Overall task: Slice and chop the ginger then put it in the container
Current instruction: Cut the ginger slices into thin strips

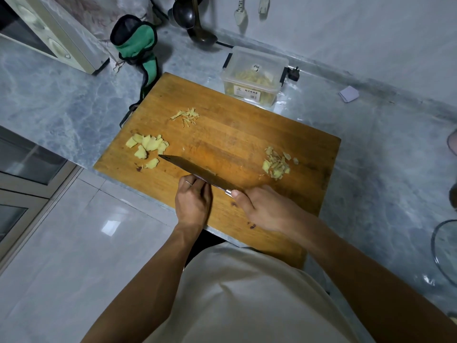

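A wooden cutting board (235,129) lies on the marble counter. Pale ginger slices (148,147) sit at its left edge, thin ginger strips (186,116) lie toward the back, and a pile of small ginger bits (277,164) rests on the right. My right hand (264,209) grips the handle of a knife (195,170), whose blade points left toward the slices. My left hand (193,201) is beside the blade, fingertips touching its near side. A clear plastic container (254,75) stands open behind the board with yellow strips inside.
A green and black cloth holder (136,45) stands behind the board's left corner. Dark ladles (195,21) hang at the back wall. A microwave (49,30) is at far left, a plug (294,73) beside the container, and a glass rim (442,253) at right.
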A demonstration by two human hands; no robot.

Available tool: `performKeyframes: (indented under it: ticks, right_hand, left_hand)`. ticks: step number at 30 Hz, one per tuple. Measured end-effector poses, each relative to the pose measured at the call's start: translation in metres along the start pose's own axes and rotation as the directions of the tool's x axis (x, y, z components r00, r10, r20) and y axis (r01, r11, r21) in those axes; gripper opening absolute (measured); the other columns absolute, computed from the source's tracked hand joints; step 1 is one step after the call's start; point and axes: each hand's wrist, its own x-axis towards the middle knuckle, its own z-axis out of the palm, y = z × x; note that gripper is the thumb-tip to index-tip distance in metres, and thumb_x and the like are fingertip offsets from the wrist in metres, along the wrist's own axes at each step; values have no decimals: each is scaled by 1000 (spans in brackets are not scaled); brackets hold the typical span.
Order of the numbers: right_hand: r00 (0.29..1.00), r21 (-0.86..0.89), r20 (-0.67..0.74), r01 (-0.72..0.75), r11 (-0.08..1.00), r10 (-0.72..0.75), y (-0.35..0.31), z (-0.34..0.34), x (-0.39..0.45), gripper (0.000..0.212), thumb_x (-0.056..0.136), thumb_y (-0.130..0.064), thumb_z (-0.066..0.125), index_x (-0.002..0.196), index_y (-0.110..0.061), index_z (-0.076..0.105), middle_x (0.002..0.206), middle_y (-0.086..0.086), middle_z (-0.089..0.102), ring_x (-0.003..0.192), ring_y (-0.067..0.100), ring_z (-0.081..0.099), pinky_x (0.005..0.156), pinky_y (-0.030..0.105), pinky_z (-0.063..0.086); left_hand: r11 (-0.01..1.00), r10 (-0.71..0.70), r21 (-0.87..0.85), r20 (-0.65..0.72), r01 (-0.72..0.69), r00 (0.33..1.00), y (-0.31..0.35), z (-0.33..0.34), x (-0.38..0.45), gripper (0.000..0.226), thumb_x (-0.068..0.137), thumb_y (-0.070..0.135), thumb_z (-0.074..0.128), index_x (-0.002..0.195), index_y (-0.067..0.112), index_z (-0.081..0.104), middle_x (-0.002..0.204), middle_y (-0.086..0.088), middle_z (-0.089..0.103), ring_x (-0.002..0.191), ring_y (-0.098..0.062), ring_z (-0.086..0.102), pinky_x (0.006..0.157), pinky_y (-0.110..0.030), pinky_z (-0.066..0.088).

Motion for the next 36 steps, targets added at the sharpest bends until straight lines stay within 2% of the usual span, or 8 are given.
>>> performKeyframes:
  ticks: [4,7,9,12,17,21,30,36]
  right_hand:
    - [999,5,31,-23,1000,23,-4,-3,2,67,105,-55,22,102,-10,72,93,11,69,90,23,67,72,36,53]
    - [998,0,41,-39,999,39,-7,-2,1,65,106,-54,22,108,-11,70,99,14,67,98,28,64,78,41,56]
    - [999,-3,29,-42,999,42,-8,1,-1,64,105,-56,22,103,-11,69,95,13,64,95,28,63,78,44,56]
    - [1000,-7,-1,-22,1000,22,-5,5,-2,62,105,-56,24,88,-12,64,80,8,62,79,27,65,66,42,55]
    - [999,-17,1,-37,999,37,-5,1,-3,69,103,-60,21,105,-12,71,88,8,68,79,23,66,71,43,57]
    - [999,-2,8,-32,999,32,-3,0,-6,72,103,-62,21,105,-11,71,86,9,69,78,24,67,72,45,58]
    - [999,21,-1,-32,999,32,0,2,2,88,93,-72,13,102,-9,74,90,12,73,84,29,70,74,50,59]
    - [1000,-20,8,-13,1000,13,1,-1,3,73,102,-64,20,103,-12,73,88,9,73,78,23,70,71,46,60]
  left_hand:
    - [1000,-12,-4,2,12,1000,-1,1,0,9,82,-4,63,83,-2,72,85,-16,66,87,-22,47,62,-27,44]
    - [1000,-21,-3,15,22,1000,-1,1,0,9,80,-5,63,81,-3,71,84,-17,65,87,-22,46,61,-29,43]
    - [1000,-27,-5,26,27,999,-1,0,0,9,79,-7,64,82,-3,71,85,-17,65,88,-22,47,63,-28,43]
    - [999,-42,-16,41,43,998,-1,0,0,10,78,-8,65,82,-3,71,85,-17,65,90,-22,48,64,-30,46]
    - [999,-47,-16,54,48,997,1,-4,1,10,81,-5,67,88,-1,73,90,-15,68,90,-28,54,67,-31,48]
    - [999,-37,-13,59,37,998,2,-6,1,8,82,-6,68,87,-1,73,88,-15,68,87,-33,57,67,-29,46]
    - [999,-43,-21,16,44,999,3,-5,1,4,81,-6,72,81,-1,71,80,-15,66,84,-27,55,68,-17,33]
    - [999,-29,-30,21,30,999,-1,-3,2,7,78,-9,70,80,-3,69,79,-17,65,84,-24,49,65,-22,32]
